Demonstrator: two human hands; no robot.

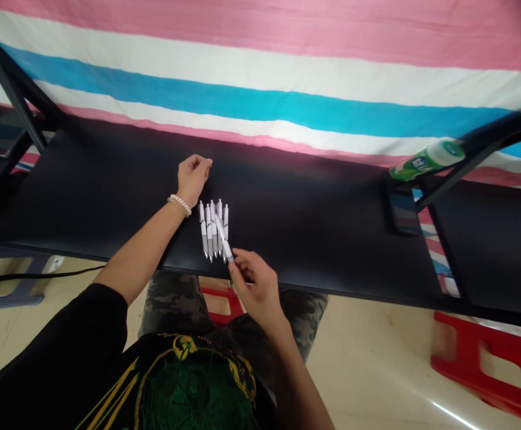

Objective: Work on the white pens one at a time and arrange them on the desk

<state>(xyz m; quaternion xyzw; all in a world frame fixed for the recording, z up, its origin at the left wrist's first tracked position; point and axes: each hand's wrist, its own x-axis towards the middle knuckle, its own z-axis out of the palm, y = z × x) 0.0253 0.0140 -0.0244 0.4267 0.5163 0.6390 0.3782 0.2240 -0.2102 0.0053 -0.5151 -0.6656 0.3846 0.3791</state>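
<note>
The near edge of our black table (323, 221) runs just below the tips of five white-and-grey retractable pens (209, 230), which lie side by side with their clicker ends pointing away from us. On the far side, the tabletop reaches to a pink, white and blue striped cloth (260, 101). To the right of the pens, we have a broad stretch of black surface as far as the green-and-white canister (426, 160), which leans beside a dark slanted strut (460, 170); there is less width to the left, where our forearm crosses the edge. Our left hand (193, 176) is curled closed above and slightly left of the pens' far ends, thumb and fingertips drawn together, a pale beaded bracelet (180, 205) at its wrist. Our right hand (258, 286), at the near edge, pinches a white pen (224, 242) by its lower end, the barrel slanting across the right-hand pens; whether it touches them, we cannot tell.
</note>
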